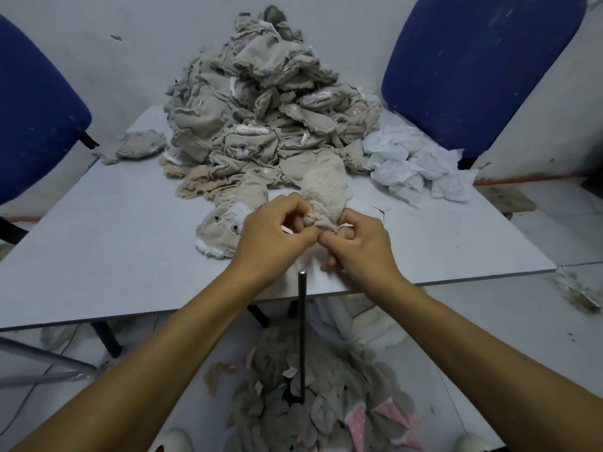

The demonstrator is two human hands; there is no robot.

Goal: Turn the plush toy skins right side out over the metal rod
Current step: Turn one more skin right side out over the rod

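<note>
The plush skin (324, 190) in work is a cream, fuzzy piece held just above the near part of the surface (114, 230), its fluffy side already showing. Its long axis runs away from the person toward the big heap of inside-out skins (261, 102), with the narrow bunched end pointing back at the hands. The left hand (274, 233) and right hand (359, 243) meet at that end, fingers (295, 212) of both curled and pinching the gathered fabric between them. The metal rod (302, 334) stands upright just below and in front of the hands, its tip bare, near the surface edge and apart from the skin.

From here I'd judge the risk is a small limb staying tucked inside: the pinch is tight on a narrow fold, and a hard tug could strain a seam. If the opening is not lined up over the rod tip, the rod may snag the fabric instead of pushing it through. Finished skins (310, 402) lie on the floor around the rod's base.
</note>
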